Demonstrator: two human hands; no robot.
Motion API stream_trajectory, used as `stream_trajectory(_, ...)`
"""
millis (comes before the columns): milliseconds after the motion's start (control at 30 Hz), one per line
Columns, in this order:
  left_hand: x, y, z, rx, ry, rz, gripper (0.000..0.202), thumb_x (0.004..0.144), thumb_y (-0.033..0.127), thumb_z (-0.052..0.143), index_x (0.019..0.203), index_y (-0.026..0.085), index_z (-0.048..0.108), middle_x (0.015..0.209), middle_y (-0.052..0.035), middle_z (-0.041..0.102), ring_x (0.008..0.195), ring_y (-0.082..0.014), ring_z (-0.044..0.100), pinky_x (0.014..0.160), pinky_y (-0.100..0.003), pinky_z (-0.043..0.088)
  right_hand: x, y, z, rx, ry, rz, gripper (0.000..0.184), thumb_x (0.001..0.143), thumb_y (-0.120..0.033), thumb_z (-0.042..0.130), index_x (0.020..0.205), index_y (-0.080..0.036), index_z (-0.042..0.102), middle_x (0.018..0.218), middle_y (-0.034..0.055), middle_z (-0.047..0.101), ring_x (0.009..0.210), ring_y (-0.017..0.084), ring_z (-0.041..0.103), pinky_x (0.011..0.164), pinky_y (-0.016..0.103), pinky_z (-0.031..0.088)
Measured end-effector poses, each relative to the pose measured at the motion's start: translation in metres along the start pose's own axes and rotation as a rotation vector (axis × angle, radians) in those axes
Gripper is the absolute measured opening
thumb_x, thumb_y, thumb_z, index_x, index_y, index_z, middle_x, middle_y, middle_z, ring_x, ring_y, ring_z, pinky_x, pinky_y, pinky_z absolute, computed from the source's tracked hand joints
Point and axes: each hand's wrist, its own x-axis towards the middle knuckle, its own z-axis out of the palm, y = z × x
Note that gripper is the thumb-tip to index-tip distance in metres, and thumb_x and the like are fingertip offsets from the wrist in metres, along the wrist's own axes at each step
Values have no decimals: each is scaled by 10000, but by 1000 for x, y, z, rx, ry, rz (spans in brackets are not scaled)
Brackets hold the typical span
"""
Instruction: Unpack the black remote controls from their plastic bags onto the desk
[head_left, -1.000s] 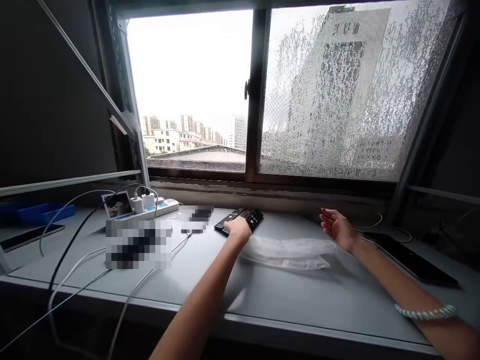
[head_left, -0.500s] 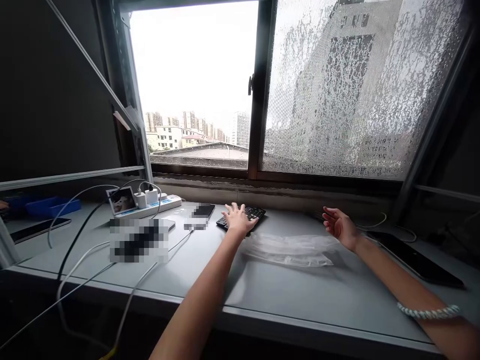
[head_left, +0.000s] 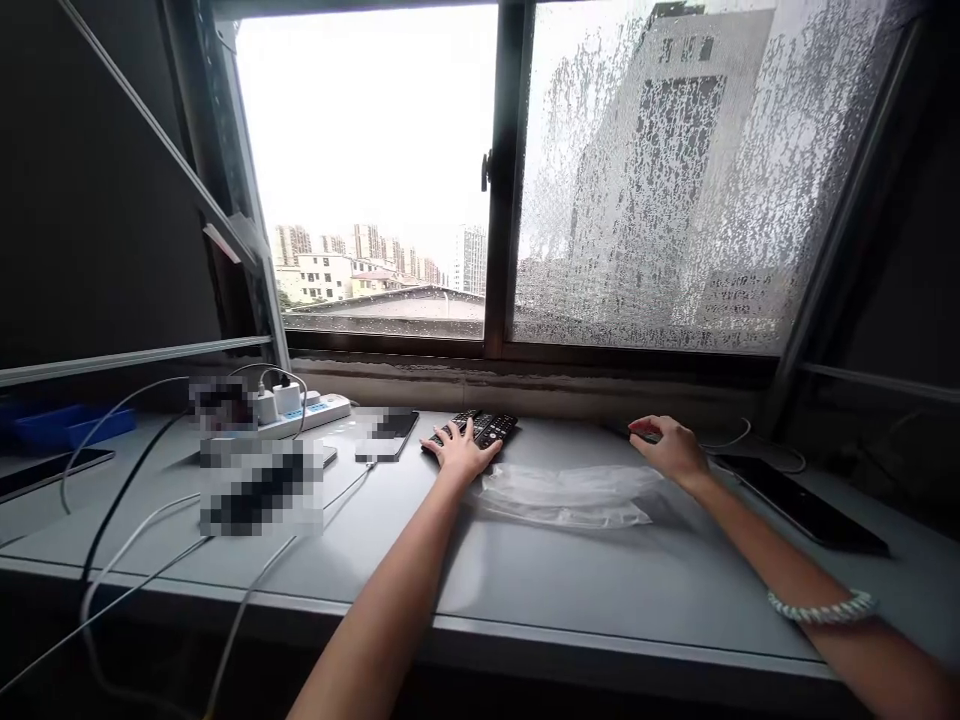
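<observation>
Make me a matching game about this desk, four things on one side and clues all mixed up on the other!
Things:
1. left hand
2. plastic bag
3. power strip
4. bracelet

Clues:
A. white, with plugs in it
B. around the right forearm
C. fingers spread, over the black remotes
D. see-through and wrinkly, lying flat on the desk

Right pairs: 1-C, 2-D, 3-A, 4-B

Left hand [head_left: 460, 452] and right hand [head_left: 675, 450] bare; forearms [head_left: 401, 590] likewise.
Right forearm band [head_left: 821, 613]: pale mint-green, ridged, coil-like.
</observation>
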Motion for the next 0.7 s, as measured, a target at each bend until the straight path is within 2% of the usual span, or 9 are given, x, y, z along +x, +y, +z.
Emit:
stream_trajectory(100, 4, 2, 2, 6, 8, -28, 875, 718, 740, 222, 1410, 205, 210, 1472, -163, 148, 1319, -439, 70, 976, -653, 85, 2, 12, 3, -239, 5, 60, 346, 694, -301, 541, 1020, -218, 622, 1095, 97, 565, 1059, 280, 486, 871, 396, 363)
stream_trajectory(200, 5, 3, 0, 8, -1, -51, 861, 725, 729, 243, 1407, 204, 221, 1470, -164, 156, 1321, -435, 75, 977, -653, 85, 2, 25, 6, -426, -45, 174, 520, 698, -354, 552, 1185, -172, 537, 1132, 165, 520, 1117, 332, 432, 881, 438, 336)
stream_trajectory(300, 2, 6, -8, 7, -28, -65, 837, 735, 717, 277, 1394, 202, 260, 1464, -168, 176, 1320, -437, 78, 973, -656, 95, 2, 33, 9, -504, -149, 246, 569, 713, -386, 540, 1232, -157, 496, 1105, 185, 529, 1101, 359, 449, 858, 461, 336)
stream_trajectory(367, -4, 10, -14, -16, -7, -17, 786, 757, 693, 288, 1366, 197, 323, 1456, -168, 205, 1321, -427, 94, 973, -645, 129, 1, 35, 11, -499, -193, 242, 556, 722, -399, 530, 1228, -170, 505, 1095, 180, 536, 1079, 360, 473, 846, 462, 345)
stream_trajectory(433, -12, 16, -20, -62, 65, 126, 687, 798, 636, 302, 1318, 198, 400, 1435, -153, 265, 1323, -382, 153, 993, -587, 192, 1, 36, 12, -475, -184, 223, 529, 730, -418, 524, 1206, -187, 532, 1101, 179, 524, 1058, 362, 491, 836, 459, 356)
stream_trajectory(533, -28, 31, -20, -122, 171, 483, 492, 853, 519, 336, 1208, 229, 516, 1311, -92, 447, 1225, -264, 382, 995, -422, 305, -1, 35, 13, -421, -149, 214, 476, 730, -432, 543, 1147, -206, 582, 1083, 176, 501, 1022, 367, 512, 802, 448, 385)
stream_trajectory(567, -34, 36, -18, -128, 180, 596, 453, 861, 500, 343, 1174, 240, 540, 1247, -73, 497, 1151, -236, 456, 971, -387, 339, -1, 34, 13, -401, -144, 212, 463, 730, -430, 551, 1134, -207, 590, 1066, 173, 495, 1010, 364, 519, 787, 441, 397)
stream_trajectory(633, -45, 46, -12, -111, 185, 795, 410, 860, 483, 377, 1137, 248, 567, 1168, -56, 535, 1059, -205, 516, 928, -337, 380, -3, 33, 14, -361, -147, 207, 442, 733, -429, 556, 1114, -208, 595, 1042, 164, 485, 995, 349, 530, 771, 424, 414)
stream_trajectory(700, -55, 54, -5, -76, 176, 921, 389, 865, 464, 383, 1138, 256, 568, 1079, -49, 565, 1007, -194, 537, 895, -321, 400, -3, 31, 14, -332, -155, 224, 422, 743, -435, 544, 1094, -207, 594, 1042, 158, 479, 987, 330, 539, 770, 403, 422)
